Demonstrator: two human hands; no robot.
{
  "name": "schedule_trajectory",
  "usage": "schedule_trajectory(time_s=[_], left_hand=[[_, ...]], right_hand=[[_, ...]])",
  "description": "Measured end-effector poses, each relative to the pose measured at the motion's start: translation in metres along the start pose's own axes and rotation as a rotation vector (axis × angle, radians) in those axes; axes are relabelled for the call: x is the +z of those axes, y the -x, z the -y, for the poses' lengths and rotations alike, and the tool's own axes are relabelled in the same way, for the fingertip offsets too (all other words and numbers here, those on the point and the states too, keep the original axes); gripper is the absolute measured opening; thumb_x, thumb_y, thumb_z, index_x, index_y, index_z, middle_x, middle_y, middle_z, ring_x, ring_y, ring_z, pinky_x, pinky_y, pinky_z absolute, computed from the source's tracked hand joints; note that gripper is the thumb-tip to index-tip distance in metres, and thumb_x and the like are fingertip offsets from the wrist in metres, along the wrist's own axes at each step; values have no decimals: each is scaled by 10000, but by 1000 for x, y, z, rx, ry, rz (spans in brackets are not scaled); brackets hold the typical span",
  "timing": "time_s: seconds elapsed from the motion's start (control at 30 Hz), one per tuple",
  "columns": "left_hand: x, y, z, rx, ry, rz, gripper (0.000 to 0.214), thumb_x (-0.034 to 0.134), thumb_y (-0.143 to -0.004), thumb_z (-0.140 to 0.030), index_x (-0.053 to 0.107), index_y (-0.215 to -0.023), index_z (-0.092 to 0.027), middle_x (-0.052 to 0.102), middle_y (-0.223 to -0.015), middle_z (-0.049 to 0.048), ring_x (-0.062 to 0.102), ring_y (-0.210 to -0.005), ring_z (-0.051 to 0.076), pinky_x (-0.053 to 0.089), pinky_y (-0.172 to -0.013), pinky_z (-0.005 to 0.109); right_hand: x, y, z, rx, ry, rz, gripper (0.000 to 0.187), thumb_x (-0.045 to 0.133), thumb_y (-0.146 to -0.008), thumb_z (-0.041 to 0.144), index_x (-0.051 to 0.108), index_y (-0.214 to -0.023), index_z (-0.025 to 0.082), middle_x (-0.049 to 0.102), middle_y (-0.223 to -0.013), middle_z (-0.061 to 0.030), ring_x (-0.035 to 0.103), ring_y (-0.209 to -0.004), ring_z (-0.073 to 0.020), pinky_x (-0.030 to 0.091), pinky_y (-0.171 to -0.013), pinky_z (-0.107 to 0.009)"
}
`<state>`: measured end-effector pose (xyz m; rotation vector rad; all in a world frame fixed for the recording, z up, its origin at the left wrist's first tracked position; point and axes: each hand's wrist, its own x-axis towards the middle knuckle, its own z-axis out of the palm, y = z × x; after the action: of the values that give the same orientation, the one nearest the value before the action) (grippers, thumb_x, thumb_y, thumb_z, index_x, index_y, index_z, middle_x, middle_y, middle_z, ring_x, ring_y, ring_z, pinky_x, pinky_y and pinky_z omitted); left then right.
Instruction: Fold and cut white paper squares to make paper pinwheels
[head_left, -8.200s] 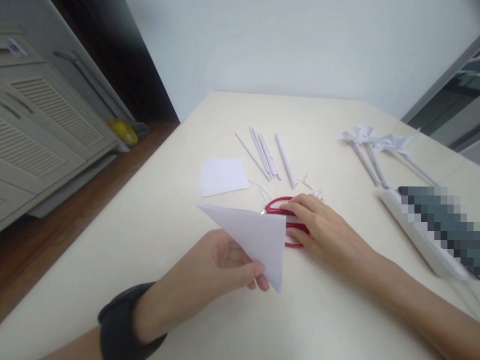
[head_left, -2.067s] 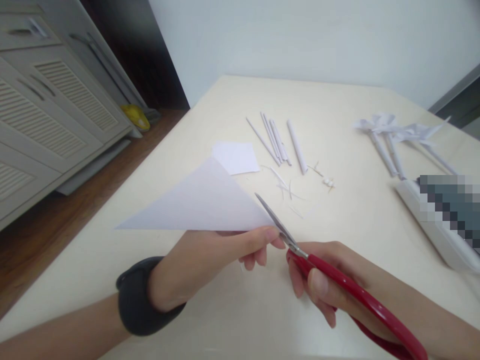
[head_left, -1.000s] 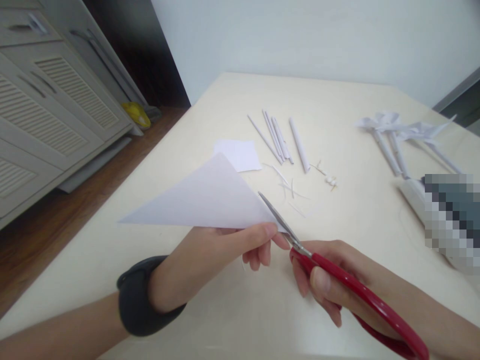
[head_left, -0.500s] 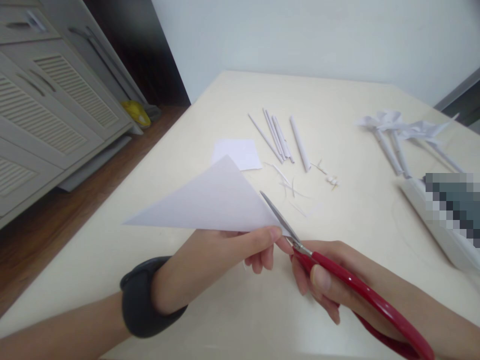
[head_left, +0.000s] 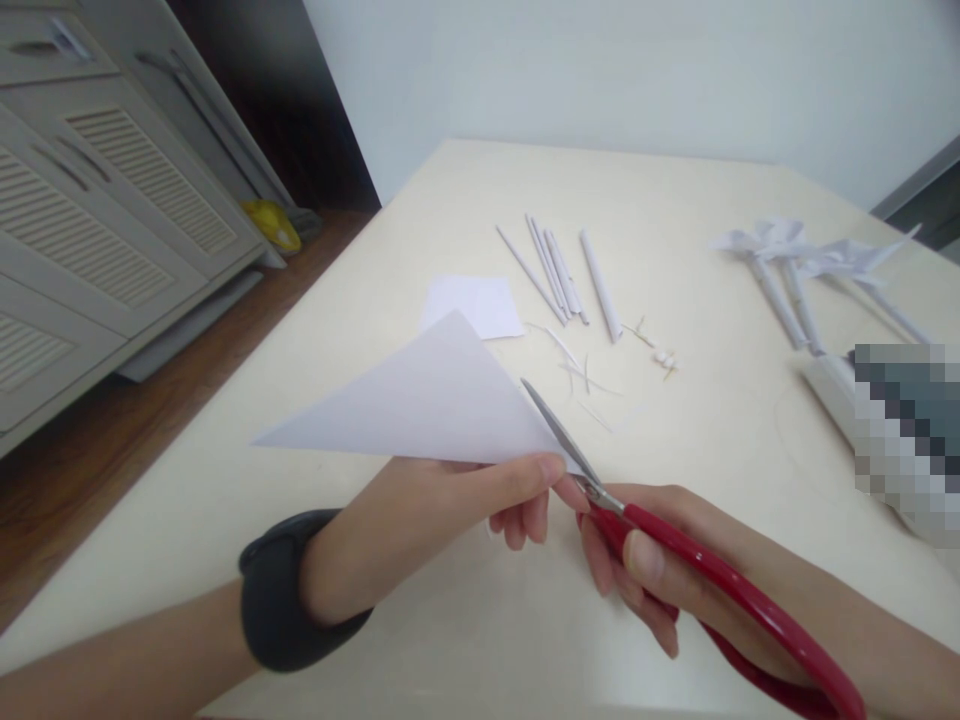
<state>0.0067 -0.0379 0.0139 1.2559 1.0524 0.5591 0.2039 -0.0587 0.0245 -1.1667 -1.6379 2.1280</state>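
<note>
My left hand (head_left: 442, 520) pinches the near right corner of a white paper folded into a triangle (head_left: 420, 405), holding it above the cream table (head_left: 465, 640). A black band sits on that wrist. My right hand (head_left: 660, 560) grips red-handled scissors (head_left: 720, 590). Their steel blades (head_left: 559, 440) point up and left along the right edge of the triangle, touching it just beside my left fingertips.
A small white paper square (head_left: 474, 305) lies behind the triangle. Several rolled paper sticks (head_left: 559, 275) and thin paper scraps (head_left: 592, 375) lie mid-table. Paper pinwheels (head_left: 806, 265) rest at the far right beside a blurred-out object (head_left: 904, 430). Grey louvred cabinets (head_left: 90, 220) stand left, over a wooden floor.
Since 8 seconds ago my right hand has lifted the scissors off the table and brought the blades to the paper's edge. In the last second, hands and paper have barely shifted.
</note>
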Motion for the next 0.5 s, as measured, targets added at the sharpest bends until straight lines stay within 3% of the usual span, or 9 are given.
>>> schedule_trajectory(time_s=[0.33, 0.5], left_hand=[[-1, 2, 0, -9, 5, 4, 211, 554, -803, -319, 679, -706, -179, 551, -534, -30, 502, -530, 91, 425, -525, 192], [-3, 1, 1, 86, 14, -14, 289, 514, -829, -328, 612, -611, -165, 551, -530, -22, 512, -533, 106, 438, -568, 225]], right_hand=[[0, -1, -3, 13, -29, -23, 400, 396, -863, 527, 479, -774, 146, 348, -514, 60, 329, -475, -67, 289, -482, -211], [1, 0, -4, 34, -43, -50, 415, 418, -837, 556, 471, -752, 154, 346, -524, 61, 313, -477, -63, 283, -491, -215]])
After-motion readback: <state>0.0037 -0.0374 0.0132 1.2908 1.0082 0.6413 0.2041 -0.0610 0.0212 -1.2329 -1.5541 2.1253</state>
